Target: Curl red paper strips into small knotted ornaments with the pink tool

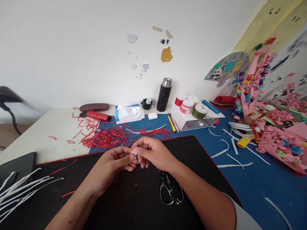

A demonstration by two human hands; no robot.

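My left hand (pixel 120 158) and my right hand (pixel 148 151) meet above the black mat (pixel 134 204). Between their fingertips is a small white looped piece (pixel 133 154), pinched from both sides. A bit of red and a bit of purple show by it, but the fingers cover most of the piece, so its exact kind is unclear. Under my right forearm lies a pair of scissors (pixel 167 194) with dark handles, its blades partly hidden. Just beyond my hands a heap of cut red cords (pixel 107 137) is spread out.
Behind the cords lie a red thread spool (pixel 98 116), a glasses case (pixel 94 107) and a white packet (pixel 129 114). A black thermos (pixel 164 95) stands near the wall. Paint jars (pixel 187 106) sit on a white box. White strips (pixel 21 188) lie left; pink paper flowers (pixel 278 140) crowd the right.
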